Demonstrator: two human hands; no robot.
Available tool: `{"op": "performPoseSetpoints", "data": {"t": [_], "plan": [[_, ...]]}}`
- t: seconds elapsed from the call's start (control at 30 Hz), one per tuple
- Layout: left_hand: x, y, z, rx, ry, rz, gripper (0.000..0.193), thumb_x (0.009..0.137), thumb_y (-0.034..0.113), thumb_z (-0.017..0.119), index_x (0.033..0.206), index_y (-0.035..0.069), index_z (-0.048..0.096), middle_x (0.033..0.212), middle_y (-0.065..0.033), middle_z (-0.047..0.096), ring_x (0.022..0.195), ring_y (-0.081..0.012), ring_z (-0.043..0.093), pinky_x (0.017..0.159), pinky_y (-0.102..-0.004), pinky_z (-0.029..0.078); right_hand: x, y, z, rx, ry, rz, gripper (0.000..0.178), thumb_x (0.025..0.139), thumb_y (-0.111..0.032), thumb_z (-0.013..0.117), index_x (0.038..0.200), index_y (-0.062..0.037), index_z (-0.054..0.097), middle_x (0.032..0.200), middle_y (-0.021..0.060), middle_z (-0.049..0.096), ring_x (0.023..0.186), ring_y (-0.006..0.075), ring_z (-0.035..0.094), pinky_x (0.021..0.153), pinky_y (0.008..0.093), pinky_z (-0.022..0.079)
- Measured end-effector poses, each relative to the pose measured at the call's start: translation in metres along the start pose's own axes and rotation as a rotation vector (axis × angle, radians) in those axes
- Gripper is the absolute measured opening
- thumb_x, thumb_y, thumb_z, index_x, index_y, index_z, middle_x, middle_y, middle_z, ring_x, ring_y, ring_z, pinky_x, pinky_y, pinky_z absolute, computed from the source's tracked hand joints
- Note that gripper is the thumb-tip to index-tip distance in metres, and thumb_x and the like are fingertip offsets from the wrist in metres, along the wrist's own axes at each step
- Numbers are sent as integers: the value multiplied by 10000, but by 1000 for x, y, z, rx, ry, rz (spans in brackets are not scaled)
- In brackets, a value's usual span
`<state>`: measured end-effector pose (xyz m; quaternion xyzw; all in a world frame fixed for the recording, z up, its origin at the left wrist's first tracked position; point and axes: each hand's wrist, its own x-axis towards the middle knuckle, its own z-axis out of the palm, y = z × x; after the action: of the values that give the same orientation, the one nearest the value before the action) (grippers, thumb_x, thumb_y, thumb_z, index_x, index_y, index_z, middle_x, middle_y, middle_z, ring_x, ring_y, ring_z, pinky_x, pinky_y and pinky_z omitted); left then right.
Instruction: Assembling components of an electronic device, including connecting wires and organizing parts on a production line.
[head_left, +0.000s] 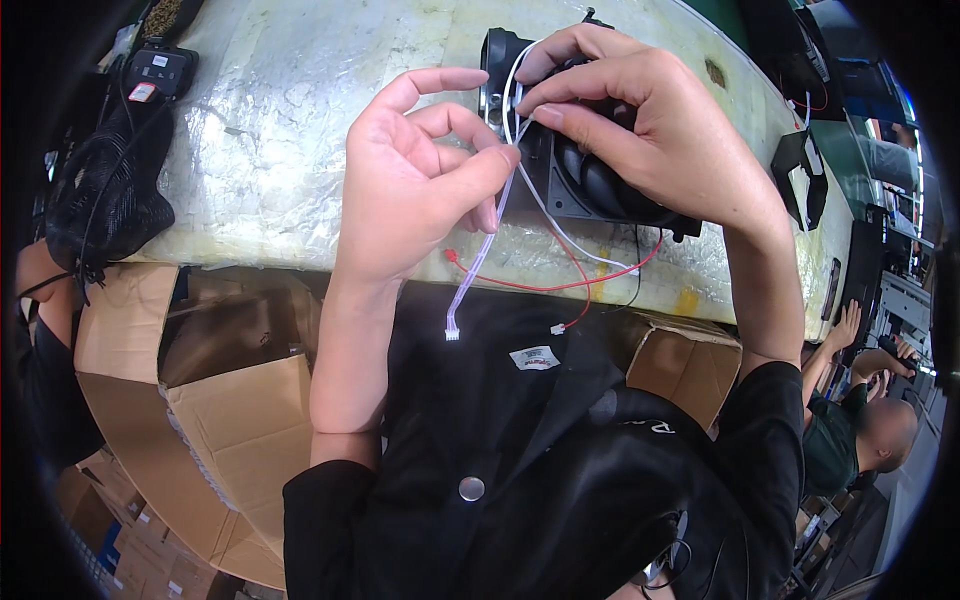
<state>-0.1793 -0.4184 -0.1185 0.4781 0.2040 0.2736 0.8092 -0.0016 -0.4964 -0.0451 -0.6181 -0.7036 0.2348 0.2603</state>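
A black device with a round, fan-like housing (566, 200) lies on the table in front of me. Thin white cables (541, 205) loop up from it to my fingers. My right hand (645, 125) pinches a white cable between thumb and fingertips, above the housing. My left hand (425, 175) is closed lightly on the same bundle, thumb against the curled fingers and forefinger stretched toward the device. Below it hangs a flat pale cable (468, 285) ending in a small white connector (452, 334). Red wires (540, 289) with small plugs trail over the table's near edge.
The table (300, 130) has a shiny, film-covered top. Black mesh and cables (110, 190) lie at its left end, beside a small black box (160, 70). An open cardboard box (235, 400) stands below left, another (685, 365) below right. A co-worker (850, 440) is at the right.
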Motion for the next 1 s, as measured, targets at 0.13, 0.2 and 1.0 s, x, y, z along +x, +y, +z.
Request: {"op": "performPoseSetpoints", "data": {"t": [0.13, 0.2, 1.0], "plan": [[-1, 1, 1, 17, 9, -5, 483, 777, -71, 685, 1194, -93, 444, 767, -96, 632, 504, -113, 603, 435, -217, 478, -1, -2, 0, 0, 2, 1, 142, 869, -32, 636, 982, 21, 702, 1032, 84, 628, 927, 177, 609, 787, 257, 474], [-2, 0, 1, 9, 5, 6, 473, 778, -71, 684, 1187, -93, 449, 766, -96, 633, 504, -112, 603, 432, -217, 476, -1, -2, 1, 12, 4, 13, 142, 869, -32, 635, 981, 23, 702, 1032, 83, 628, 929, 176, 608, 789, 258, 473], [-5, -14, 0, 335, 44, 251, 233, 795, -35, 729, 1024, -36, 687, 809, -25, 646, 511, 17, 434, 454, -148, 315, -5, 5, -3, 67, -34, 21, 79, 836, -32, 673, 850, 40, 645, 924, 78, 589, 845, 157, 568, 748, 260, 448]]}}
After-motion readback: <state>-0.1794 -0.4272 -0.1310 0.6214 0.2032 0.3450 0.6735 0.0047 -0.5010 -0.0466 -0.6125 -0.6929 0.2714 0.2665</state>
